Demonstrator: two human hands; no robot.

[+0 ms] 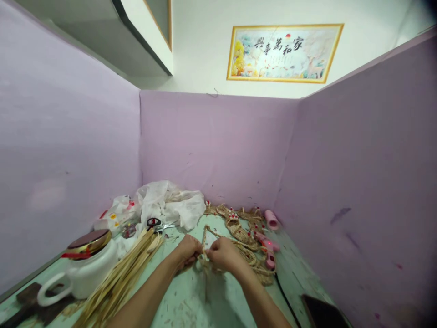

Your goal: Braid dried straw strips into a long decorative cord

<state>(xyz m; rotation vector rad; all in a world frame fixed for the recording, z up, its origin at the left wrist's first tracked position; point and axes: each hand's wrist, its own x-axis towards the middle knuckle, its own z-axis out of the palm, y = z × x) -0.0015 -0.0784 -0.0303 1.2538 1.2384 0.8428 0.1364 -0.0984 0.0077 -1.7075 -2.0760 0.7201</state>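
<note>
Over the middle of the table, my left hand (189, 249) and my right hand (223, 253) are close together, fingers pinched on a thin tan straw cord (205, 234). Between and above the hands the cord rises to a narrow peak, then runs off to the right. Loose straw ends (205, 273) hang below the fingertips, slightly blurred. Just right of my right hand lie coiled straw cord (251, 257) and several braided straw pieces (241, 232) with small red and white bits on them. Fingers partly hide what they pinch.
Left of my forearm lies a bundle of dried straw (126, 273), beside a white lidded mug (92, 269). Scissors (154, 222) and white plastic bags (170, 200) are behind. A pink glue gun (269, 246) with a lit red light, a pink tube (271, 219) and a dark flat device (322, 312) are right.
</note>
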